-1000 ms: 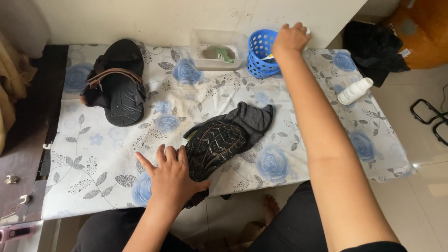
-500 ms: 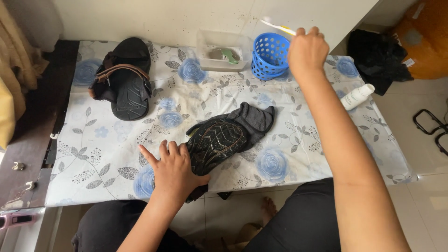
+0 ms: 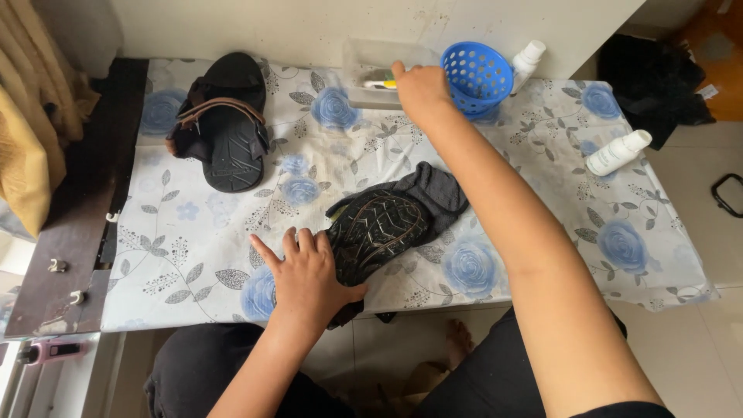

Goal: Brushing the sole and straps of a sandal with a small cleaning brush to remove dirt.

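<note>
A black sandal (image 3: 379,232) lies sole up on a dark cloth (image 3: 439,190) near the front edge of the flowered table cover (image 3: 542,178). My left hand (image 3: 309,275) rests flat on its heel end, fingers spread. My right hand (image 3: 422,89) reaches to the back of the table and is closed on a small brush (image 3: 378,83) with a pale handle. The brush's tip sits inside a clear plastic container (image 3: 371,58). The blue perforated basket (image 3: 477,73) stands just right of that hand.
A second black sandal (image 3: 228,124) with a brown strap lies at the back left. Two white bottles (image 3: 617,152) (image 3: 529,58) lie on the right side. A black bag (image 3: 650,85) sits beyond the table's right end. A dark wooden ledge (image 3: 70,232) borders the left.
My right hand lifted a brush out of the blue basket and moved left and down to the clear container. My left hand stayed on the sandal.
</note>
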